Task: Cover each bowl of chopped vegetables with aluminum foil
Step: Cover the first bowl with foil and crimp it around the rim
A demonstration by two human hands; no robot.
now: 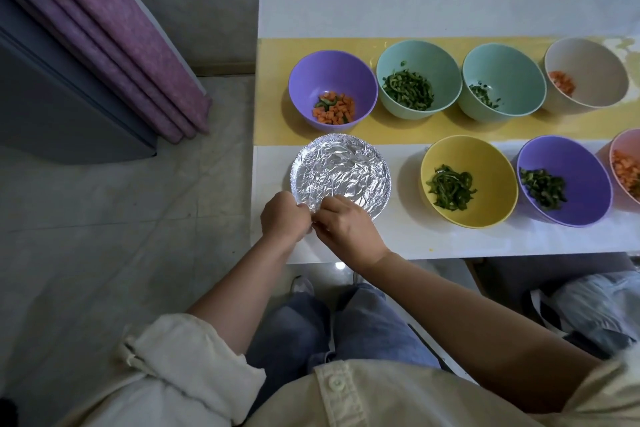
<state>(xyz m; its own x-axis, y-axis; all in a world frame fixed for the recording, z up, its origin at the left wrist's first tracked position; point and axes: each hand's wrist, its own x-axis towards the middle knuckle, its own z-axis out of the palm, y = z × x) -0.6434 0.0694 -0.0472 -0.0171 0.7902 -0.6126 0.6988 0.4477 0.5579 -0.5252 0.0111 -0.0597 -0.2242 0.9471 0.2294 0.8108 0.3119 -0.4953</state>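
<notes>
Hands, left [282,218] and right [346,229], pinching rim of one foil-covered bowl [341,170]; seven bowls [332,61] uncovered

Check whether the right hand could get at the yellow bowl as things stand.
Probably yes: the yellow bowl sits uncovered beside the foil-covered bowl, with bare table between and nothing blocking. The right hand is pinching the covered bowl's rim, so it must release first.

Foil [341,172] silver, crinkled sheen. Far purple bowl [329,73]: orange carrot cubes [334,113]. Left mint bowl [422,59], right mint bowl [509,69]: dark green strips [408,90]. Cream bowl [595,69]. Yellow bowl [485,159]. Near purple bowl [581,166]. Pink bowl [625,144]. Table [415,7] white, yellow band [311,45]. Curtain [104,28] mottled mauve. Shirt [187,374] cream; jeans [363,322] blue.
</notes>
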